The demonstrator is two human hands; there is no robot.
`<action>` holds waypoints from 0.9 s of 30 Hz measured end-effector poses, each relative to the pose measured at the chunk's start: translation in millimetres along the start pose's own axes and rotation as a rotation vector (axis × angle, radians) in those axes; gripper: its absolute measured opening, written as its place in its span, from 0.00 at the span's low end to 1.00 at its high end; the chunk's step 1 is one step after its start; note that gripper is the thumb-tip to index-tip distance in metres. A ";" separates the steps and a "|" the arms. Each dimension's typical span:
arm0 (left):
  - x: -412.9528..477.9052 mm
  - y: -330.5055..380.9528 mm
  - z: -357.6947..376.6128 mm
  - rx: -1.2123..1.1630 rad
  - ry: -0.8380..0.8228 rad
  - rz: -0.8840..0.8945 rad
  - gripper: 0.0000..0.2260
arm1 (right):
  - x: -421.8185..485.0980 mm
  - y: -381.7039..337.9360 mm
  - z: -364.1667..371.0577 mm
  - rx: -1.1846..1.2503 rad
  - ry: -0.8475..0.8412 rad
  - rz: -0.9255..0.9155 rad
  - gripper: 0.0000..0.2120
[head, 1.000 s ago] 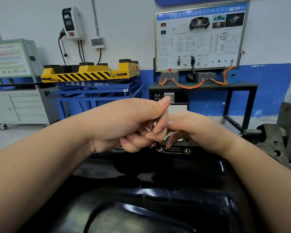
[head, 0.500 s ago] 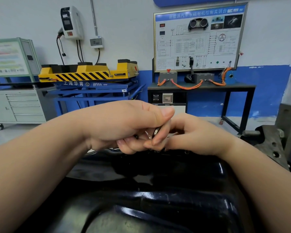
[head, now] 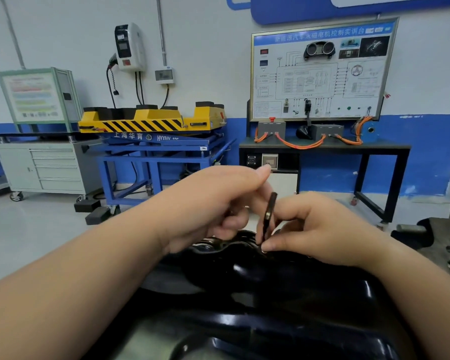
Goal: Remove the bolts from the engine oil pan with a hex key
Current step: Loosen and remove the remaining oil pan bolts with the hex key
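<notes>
An automotive training workshop: a teaching board [head: 320, 81] with wiring diagram and instrument cluster [head: 319, 50] stands at the back edge of a black bench [head: 390, 146] strung with orange cables [head: 300, 146]; beside it a blue scissor lift table [head: 161, 149] carries a yellow hazard-striped platform [head: 151, 121], below a wall-mounted charging unit [head: 129, 46], next to a grey castored drawer cabinet [head: 52, 167]. A black engine oil pan [head: 270, 294] fills the foreground.

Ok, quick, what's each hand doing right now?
Left hand: holds the top of the hex key.
Right hand: pinches its lower end, down at the oil pan.
</notes>
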State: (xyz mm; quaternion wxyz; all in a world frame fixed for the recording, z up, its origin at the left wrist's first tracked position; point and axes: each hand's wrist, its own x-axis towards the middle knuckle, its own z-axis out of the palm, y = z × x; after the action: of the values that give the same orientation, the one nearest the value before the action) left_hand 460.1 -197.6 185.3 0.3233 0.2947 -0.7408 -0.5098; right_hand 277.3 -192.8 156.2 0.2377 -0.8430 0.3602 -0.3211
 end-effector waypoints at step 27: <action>13.8 -0.9 2.8 -0.405 0.412 -0.157 0.16 | 4.0 -4.2 3.6 0.063 0.226 -0.047 0.06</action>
State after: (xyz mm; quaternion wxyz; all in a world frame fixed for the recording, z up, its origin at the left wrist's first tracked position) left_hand 449.5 -206.8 186.1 0.4785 0.3780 -0.5176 -0.6002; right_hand 283.9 -192.6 157.9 0.2147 -0.8017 0.3546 -0.4306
